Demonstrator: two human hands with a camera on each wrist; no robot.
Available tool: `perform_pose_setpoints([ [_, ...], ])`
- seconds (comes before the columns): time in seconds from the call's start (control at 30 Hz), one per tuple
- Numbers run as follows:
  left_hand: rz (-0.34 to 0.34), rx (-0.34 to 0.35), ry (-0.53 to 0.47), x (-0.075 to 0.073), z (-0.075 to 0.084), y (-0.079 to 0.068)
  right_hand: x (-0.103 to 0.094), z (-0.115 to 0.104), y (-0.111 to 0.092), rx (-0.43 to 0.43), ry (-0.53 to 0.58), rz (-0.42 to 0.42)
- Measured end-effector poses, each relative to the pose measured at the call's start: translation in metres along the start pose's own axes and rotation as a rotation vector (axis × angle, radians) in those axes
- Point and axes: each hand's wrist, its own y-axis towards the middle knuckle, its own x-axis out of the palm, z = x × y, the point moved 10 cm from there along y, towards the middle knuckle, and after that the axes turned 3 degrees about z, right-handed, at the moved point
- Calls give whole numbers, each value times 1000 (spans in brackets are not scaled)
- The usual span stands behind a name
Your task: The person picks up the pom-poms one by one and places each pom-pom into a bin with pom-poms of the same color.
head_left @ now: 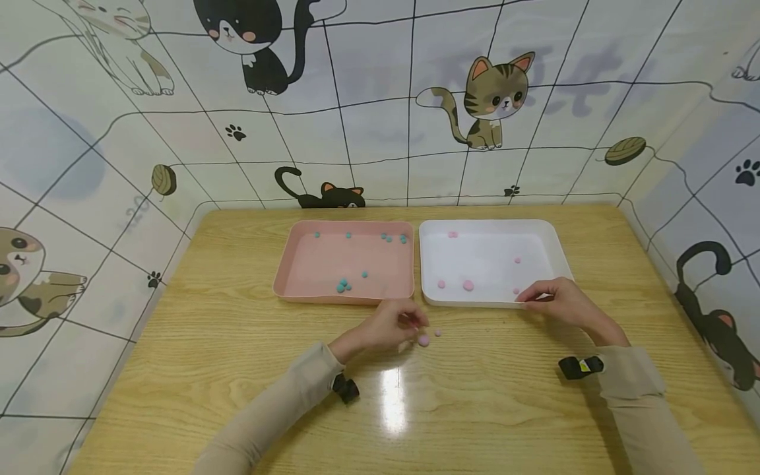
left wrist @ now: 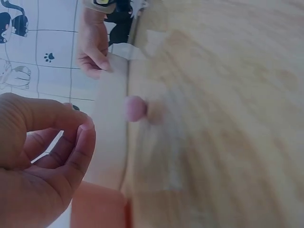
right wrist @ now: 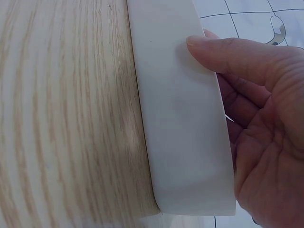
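Observation:
My left hand (head_left: 392, 324) is just in front of the pink tray (head_left: 285, 277), its thumb and index fingertips meeting. I cannot tell whether anything small is pinched between them. Beside these fingertips, a larger pink ball (head_left: 423, 340) and a smaller pink ball (head_left: 438, 332) lie on the table. The left wrist view shows one pink ball (left wrist: 136, 108) to the right of the fingertips. My right hand (head_left: 561, 302) grips the near wall of the white tray (head_left: 499, 305) close to its right corner. In the right wrist view, the thumb (right wrist: 204, 50) presses the tray's outer side, fingers behind the rim.
Several teal balls (head_left: 365, 274) sit scattered in the pink tray. Inside the white tray are several pink balls (head_left: 468, 285) of differing size. Both trays stand side by side towards the back of the wooden table (head_left: 475, 396), before a cat-printed backdrop (head_left: 380, 132).

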Motion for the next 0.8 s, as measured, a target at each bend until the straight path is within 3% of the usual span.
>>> perform_pose_setpoints([
  [0.57,35,107,-9,-17,33,37,0,0,-1,-4,1,-8],
  [0.8,49,94,-12,-26,45,52,0,-2,0,-19,-17,-16],
])
